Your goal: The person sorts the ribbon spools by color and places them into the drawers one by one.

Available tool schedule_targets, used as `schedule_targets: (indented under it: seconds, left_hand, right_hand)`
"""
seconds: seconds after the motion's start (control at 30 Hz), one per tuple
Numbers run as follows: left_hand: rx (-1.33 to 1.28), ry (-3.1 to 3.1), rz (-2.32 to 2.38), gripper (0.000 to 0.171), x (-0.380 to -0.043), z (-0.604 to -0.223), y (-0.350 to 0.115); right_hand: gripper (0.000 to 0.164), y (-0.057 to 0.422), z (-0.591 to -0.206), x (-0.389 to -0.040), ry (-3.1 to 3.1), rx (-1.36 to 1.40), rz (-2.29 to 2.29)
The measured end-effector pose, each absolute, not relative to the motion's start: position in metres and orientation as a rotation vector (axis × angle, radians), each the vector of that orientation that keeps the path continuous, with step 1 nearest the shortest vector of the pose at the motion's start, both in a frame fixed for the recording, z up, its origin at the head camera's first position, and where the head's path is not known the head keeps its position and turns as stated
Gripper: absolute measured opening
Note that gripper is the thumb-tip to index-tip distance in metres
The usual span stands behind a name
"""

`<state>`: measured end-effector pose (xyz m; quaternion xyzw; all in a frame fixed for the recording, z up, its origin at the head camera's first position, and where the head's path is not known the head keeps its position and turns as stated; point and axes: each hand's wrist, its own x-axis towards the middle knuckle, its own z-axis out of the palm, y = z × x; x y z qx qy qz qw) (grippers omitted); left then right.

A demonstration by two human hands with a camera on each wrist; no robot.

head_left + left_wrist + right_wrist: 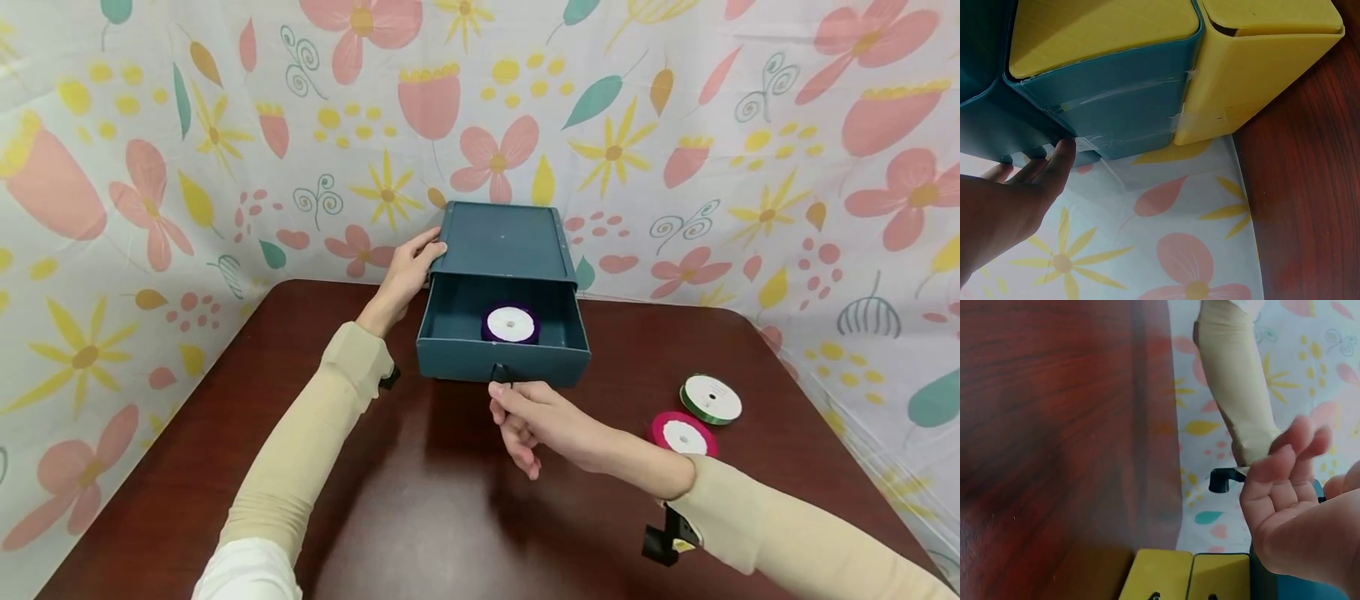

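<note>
A dark blue-green drawer cabinet (504,242) stands against the patterned backdrop, its top drawer (465,360) pulled out toward me. Inside the drawer lies a roll of purple ribbon (513,325) with a white face. My left hand (405,275) rests on the cabinet's left side, near the top edge, and in the left wrist view its fingers (1054,165) reach along the blue-green casing. At the drawer's front, my right hand (543,421) pinches the small black pull loop (501,375) between thumb and index finger. The other fingers of that hand hang loosely below.
To the right on the dark wooden table (360,500) lie a green-edged ribbon roll (711,398) and a pink ribbon roll (684,435), the latter partly behind my right forearm. Yellow drawers (1157,572) with black pulls appear low in the right wrist view.
</note>
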<state>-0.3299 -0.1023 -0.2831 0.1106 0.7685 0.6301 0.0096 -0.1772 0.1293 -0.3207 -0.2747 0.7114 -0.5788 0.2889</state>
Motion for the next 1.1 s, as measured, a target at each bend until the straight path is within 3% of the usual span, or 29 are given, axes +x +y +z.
schedule_targets:
  seconds: [0.33, 1.1]
  left_hand:
    - [0.348, 2.391, 2.031, 0.054, -0.353, -0.304, -0.106]
    - [0.346, 2.408, 2.017, 0.052, -0.351, -0.305, -0.103]
  right_hand:
    - [0.045, 0.126, -0.32, -0.176, 1.738, -0.703, -1.671]
    - [0.051, 0.127, -0.313, -0.185, 1.74, -0.543, -1.718]
